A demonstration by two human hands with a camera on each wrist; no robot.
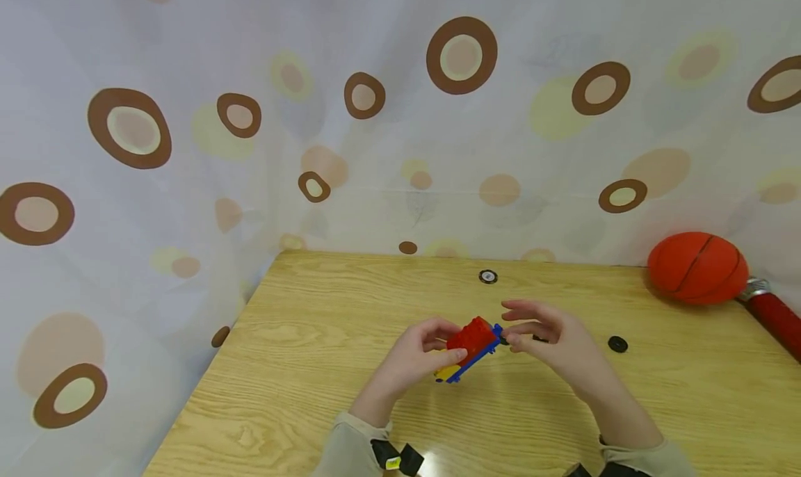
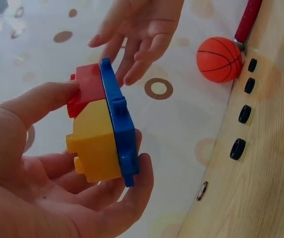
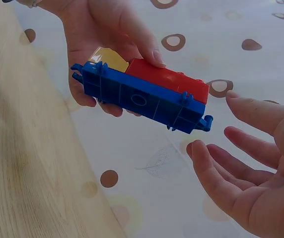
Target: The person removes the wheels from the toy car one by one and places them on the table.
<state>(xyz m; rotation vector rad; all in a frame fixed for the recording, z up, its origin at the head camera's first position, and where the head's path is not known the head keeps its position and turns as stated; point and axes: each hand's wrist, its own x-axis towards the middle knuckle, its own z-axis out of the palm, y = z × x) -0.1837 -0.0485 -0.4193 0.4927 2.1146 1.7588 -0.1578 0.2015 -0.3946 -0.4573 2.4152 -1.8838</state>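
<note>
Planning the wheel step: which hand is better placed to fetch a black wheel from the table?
Right. The right hand is empty, fingers relaxed, nearer the wheel; the left hand grips the toy.

Wooden table (image 1: 313,366), circle-patterned white curtain (image 1: 250,150) behind

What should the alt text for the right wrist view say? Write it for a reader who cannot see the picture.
A left hand grips a plastic toy block car with a blue base, a red block and a yellow block, tilted in the air beside a light wooden table. The right hand is open next to the car's lower end, not touching it, before a white curtain with brown rings.
</note>
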